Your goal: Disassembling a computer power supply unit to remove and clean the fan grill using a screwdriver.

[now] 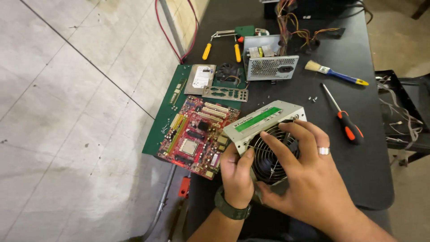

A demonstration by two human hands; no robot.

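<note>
A grey metal power supply with a green label on its upper side and a round fan grille facing the camera sits tilted at the near middle of the black table, held up between both hands. The left hand grips its lower left corner, fingers curled and pressed together against the casing; a dark watch sits on that wrist. The right hand lies spread across the fan grille, fingers fanned over the wires, thumb under the lower edge; a ring is on one finger.

Just left of the supply, touching or nearly so, lies a red motherboard, resting partly on a green mat. On the mat farther back are a hard drive, a metal port plate and a small fan. Behind those stands a second power supply with loose coloured cables. Yellow-handled pliers lie at the far left of the table. To the right lie a paintbrush, a red-and-black screwdriver and a few small screws.
</note>
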